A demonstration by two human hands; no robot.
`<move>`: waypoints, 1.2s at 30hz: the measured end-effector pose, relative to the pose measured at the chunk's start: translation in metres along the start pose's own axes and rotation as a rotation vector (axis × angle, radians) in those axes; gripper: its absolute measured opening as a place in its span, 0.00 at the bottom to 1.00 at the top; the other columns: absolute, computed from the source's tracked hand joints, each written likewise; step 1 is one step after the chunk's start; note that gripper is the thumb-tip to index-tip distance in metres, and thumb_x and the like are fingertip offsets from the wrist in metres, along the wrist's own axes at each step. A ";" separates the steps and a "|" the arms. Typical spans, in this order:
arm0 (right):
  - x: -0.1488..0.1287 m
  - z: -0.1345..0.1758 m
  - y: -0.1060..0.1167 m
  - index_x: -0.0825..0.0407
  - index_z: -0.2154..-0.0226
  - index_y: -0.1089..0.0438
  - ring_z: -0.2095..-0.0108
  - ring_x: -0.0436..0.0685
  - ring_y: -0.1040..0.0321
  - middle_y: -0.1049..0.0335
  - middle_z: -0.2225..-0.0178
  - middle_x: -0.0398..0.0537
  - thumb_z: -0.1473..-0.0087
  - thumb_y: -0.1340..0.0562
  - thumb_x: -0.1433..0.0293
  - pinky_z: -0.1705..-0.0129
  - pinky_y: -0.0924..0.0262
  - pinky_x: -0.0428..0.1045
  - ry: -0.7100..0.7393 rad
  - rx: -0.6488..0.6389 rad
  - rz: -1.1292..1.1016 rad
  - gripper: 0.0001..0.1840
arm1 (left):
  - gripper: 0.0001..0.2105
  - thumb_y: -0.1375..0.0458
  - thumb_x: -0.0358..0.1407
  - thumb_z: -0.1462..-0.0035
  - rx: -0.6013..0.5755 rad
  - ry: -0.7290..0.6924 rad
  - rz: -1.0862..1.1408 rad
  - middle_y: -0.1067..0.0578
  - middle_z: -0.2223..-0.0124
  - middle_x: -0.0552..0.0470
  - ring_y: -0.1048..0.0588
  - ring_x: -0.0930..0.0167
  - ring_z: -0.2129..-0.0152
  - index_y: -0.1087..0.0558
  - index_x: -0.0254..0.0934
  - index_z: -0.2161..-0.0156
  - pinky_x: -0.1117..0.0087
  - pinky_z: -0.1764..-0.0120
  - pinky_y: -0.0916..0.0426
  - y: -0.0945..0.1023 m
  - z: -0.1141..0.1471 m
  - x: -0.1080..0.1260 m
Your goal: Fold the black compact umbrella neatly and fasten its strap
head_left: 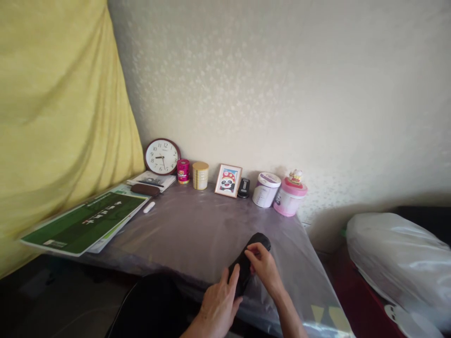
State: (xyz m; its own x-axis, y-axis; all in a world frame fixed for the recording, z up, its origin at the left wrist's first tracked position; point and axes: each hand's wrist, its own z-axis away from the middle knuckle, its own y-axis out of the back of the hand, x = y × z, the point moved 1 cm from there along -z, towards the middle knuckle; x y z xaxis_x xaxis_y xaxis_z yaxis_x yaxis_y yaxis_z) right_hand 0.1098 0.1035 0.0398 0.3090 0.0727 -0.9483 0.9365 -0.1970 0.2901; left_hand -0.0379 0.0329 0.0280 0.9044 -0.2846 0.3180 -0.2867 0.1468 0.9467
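Note:
A long, dark black item [260,239] with a soft-looking surface lies slantwise at the table's near edge. It could be a folded umbrella or a slim pouch; its kind does not show clearly. My left hand [220,300] grips its nearer end, with the fingers along the left side and the thumb on the right. Over the upper part, my right hand [262,263] pinches at its surface with thumb and forefinger. Both hands cover much of the item, and anything small in the right pinch is hidden.
Along the wall stand a clock [162,157], a pink tin [183,172], a yellow tin [200,177], a panda picture frame [228,180], a white canister [267,190] and a pink tub [290,197]. Green booklets [88,220] overhang the table's left edge, beside a brown case [145,189].

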 end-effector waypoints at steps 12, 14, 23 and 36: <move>-0.012 0.000 0.005 0.47 0.65 0.25 0.71 0.53 0.34 0.26 0.67 0.44 0.56 0.41 0.66 0.63 0.38 0.49 0.154 -0.210 0.094 0.13 | 0.37 0.48 0.27 0.50 -0.055 0.000 0.154 0.61 0.35 0.37 0.37 0.63 0.46 0.63 0.33 0.38 0.69 0.50 0.37 0.001 0.014 -0.011; -0.011 0.001 0.003 0.46 0.65 0.25 0.72 0.52 0.36 0.26 0.68 0.42 0.57 0.41 0.69 0.65 0.39 0.49 0.181 -0.220 0.136 0.14 | 0.40 0.48 0.25 0.52 -0.048 0.003 0.155 0.66 0.35 0.39 0.38 0.64 0.45 0.65 0.36 0.38 0.69 0.50 0.36 -0.001 0.014 -0.012; -0.010 0.010 0.013 0.49 0.69 0.25 0.70 0.54 0.35 0.29 0.73 0.43 0.58 0.38 0.66 0.64 0.40 0.48 0.050 -0.194 -0.135 0.11 | 0.42 0.58 0.16 0.56 -0.141 0.001 0.119 0.60 0.34 0.48 0.43 0.69 0.43 0.70 0.42 0.38 0.72 0.48 0.40 0.003 0.011 -0.009; 0.055 0.022 0.095 0.53 0.67 0.26 0.78 0.50 0.41 0.29 0.73 0.45 0.60 0.35 0.56 0.73 0.43 0.46 -0.141 0.202 -0.148 0.20 | 0.37 0.57 0.19 0.53 -0.105 -0.003 0.235 0.56 0.35 0.46 0.36 0.66 0.47 0.60 0.40 0.38 0.67 0.48 0.39 -0.001 0.010 -0.016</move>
State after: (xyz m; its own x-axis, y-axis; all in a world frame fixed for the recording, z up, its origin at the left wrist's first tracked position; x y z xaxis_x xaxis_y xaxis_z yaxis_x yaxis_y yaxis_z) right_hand 0.2124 0.0669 0.0121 0.1318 -0.0187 -0.9911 0.9133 -0.3865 0.1287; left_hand -0.0547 0.0280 0.0224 0.8159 -0.2341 0.5286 -0.4540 0.3066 0.8366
